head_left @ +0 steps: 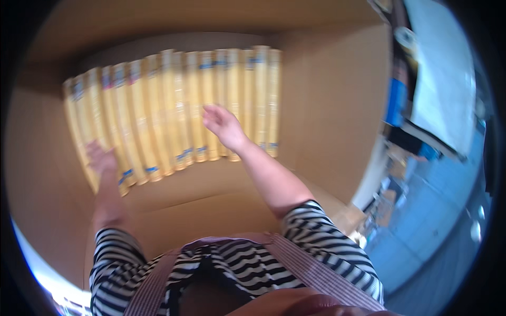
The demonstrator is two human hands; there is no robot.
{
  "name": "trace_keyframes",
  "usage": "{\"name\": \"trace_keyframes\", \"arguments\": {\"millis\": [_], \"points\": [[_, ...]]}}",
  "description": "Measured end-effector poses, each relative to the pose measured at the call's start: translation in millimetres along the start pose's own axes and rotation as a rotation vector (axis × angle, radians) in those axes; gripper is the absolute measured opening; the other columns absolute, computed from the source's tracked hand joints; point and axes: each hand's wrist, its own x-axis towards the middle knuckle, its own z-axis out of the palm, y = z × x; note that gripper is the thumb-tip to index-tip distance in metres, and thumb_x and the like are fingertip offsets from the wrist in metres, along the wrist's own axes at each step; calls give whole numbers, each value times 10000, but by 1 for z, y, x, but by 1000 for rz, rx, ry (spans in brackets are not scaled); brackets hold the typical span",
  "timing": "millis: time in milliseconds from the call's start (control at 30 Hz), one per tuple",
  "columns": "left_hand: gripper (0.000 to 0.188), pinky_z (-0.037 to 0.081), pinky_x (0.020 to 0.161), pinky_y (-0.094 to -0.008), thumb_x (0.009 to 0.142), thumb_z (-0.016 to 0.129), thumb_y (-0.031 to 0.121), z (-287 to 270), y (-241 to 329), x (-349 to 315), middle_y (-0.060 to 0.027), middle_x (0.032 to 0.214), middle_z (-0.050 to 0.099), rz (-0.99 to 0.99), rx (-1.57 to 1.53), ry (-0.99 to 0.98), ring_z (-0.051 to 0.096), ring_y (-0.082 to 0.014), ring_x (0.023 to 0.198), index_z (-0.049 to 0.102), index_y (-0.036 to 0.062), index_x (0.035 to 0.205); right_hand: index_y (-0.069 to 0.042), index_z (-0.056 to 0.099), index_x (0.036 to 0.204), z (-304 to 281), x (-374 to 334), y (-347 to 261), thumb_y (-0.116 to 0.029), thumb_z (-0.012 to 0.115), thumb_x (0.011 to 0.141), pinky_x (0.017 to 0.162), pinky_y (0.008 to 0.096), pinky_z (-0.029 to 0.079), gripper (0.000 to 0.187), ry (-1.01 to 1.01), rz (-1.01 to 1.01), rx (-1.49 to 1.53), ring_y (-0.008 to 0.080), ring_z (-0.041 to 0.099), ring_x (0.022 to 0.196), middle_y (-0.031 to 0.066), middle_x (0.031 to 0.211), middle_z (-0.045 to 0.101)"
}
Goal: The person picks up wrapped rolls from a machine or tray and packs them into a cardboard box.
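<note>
A row of long, pale yellow rods or tubes [139,105] lies side by side in a large cardboard box. Shiny clear wrap shows on some, and blue marks sit near many of their ends. Over the lower part of the leftmost rods is my left hand [101,157], fingers spread and somewhat blurred. My right hand [224,126] is over the right half of the row, its fingers loosely bent and apart, with nothing seen in them. Whether either hand touches the rods, I cannot tell.
The cardboard box [337,105] surrounds the rods, with tall walls on the left, right and far sides. Outside it on the right are a pale sheet-covered surface [445,79], a blue object [396,102] and scattered scraps on a bluish floor [411,216].
</note>
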Motion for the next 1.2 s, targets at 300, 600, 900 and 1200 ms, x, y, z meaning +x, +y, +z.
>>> {"name": "trace_keyframes", "arguments": {"millis": [300, 600, 900, 1200], "points": [[855, 199, 1197, -633, 979, 583, 374, 3, 4, -20, -99, 1710, 38, -38, -213, -152, 122, -325, 1559, 75, 170, 1636, 67, 24, 1562, -237, 3, -268, -797, 585, 798, 1228, 539, 276, 1283, 273, -947, 820, 386, 370, 1438, 291, 1523, 348], [790, 260, 1195, -575, 912, 697, 312, -23, 15, -55, -175, 1681, 137, 218, -487, -24, 225, -314, 1532, 318, 149, 1585, -170, 525, 1375, -264, 43, -365, -813, 565, 833, 1024, 444, 420, 842, 701, -426, 1131, 242, 482, 1234, 84, 1378, 520], [686, 337, 1184, -427, 953, 661, 224, -6, 29, -39, -197, 1609, 327, 580, -849, 97, 386, -363, 1448, 359, 123, 1560, -142, 605, 1185, -172, -8, -278, -444, 646, 944, 864, 421, 502, 389, 172, -744, 1098, 238, 622, 1053, 38, 1151, 668], [1184, 302, 1198, -398, 701, 931, 311, -264, 104, -144, -142, 1558, 415, 1352, -1758, -503, 383, -237, 1439, 207, 36, 1597, -27, 498, 1284, 133, -75, 51, 16, 788, 817, 881, 319, 554, 552, -136, -86, 288, 146, 654, 1014, 70, 1134, 679]]}}
